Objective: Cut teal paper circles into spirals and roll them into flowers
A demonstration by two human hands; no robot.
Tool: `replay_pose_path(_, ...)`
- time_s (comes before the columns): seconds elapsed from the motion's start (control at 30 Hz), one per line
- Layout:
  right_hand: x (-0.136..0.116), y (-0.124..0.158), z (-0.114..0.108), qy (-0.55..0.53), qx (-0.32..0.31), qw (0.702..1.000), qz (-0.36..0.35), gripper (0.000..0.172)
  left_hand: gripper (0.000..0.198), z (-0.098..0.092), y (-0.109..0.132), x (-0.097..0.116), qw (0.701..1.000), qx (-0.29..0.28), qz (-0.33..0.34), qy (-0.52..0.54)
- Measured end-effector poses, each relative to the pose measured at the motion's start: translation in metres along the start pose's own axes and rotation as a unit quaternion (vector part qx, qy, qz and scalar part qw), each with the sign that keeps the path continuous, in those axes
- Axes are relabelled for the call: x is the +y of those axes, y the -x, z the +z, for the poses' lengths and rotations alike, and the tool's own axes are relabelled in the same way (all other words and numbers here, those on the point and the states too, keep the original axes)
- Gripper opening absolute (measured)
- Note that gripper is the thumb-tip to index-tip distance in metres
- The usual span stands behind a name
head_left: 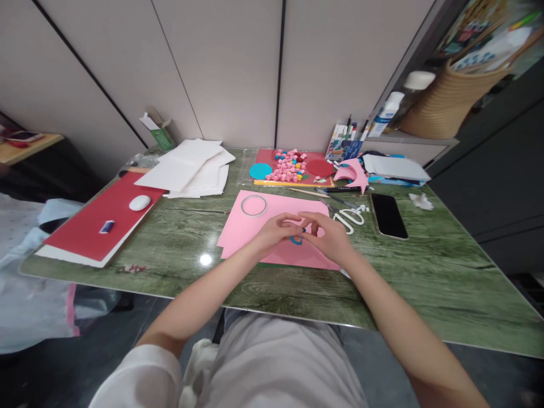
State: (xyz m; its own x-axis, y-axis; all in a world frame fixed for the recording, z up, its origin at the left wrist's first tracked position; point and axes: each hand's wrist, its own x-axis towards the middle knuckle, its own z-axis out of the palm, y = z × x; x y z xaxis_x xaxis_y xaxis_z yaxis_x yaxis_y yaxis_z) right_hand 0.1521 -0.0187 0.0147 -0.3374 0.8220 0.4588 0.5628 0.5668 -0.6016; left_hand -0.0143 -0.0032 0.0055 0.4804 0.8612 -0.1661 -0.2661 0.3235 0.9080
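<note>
My left hand [276,231] and my right hand [325,235] meet over a pink paper sheet [263,224] on the green table [178,243]. Both pinch a thin blue paper strip [296,240] that curls between the fingertips. A roll of clear tape [254,205] lies on the pink sheet just beyond my left hand. White scissors [351,218] lie to the right of my right hand.
A black phone [388,215] lies right of the scissors. A red board [293,167] at the back holds several small rolled paper pieces and blue and red discs. White sheets [191,169], a red mat [102,218] with a white mouse [140,202], and a woven basket [446,102] stand around.
</note>
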Motion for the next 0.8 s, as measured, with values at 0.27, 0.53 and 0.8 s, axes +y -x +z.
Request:
replay_pose_path(0.27, -0.002, -0.001, -0.006, -0.065, -0.034, 0.997, 0.024, 0.046, 0.04, -0.003, -0.002, 0.003, 1.0, -0.014, -0.008, 0.02)
replay_pose_path(0.53, -0.004, -0.002, -0.01, -0.117, -0.126, 0.984, 0.052, 0.052, 0.04, -0.013, -0.005, 0.003, 0.997, -0.058, -0.009, -0.041)
replay_pose_path(0.8, -0.001, -0.002, -0.005, -0.048, -0.086, 0.995, 0.027, 0.052, 0.037, -0.007, -0.004, 0.002, 0.997, -0.02, 0.01, -0.073)
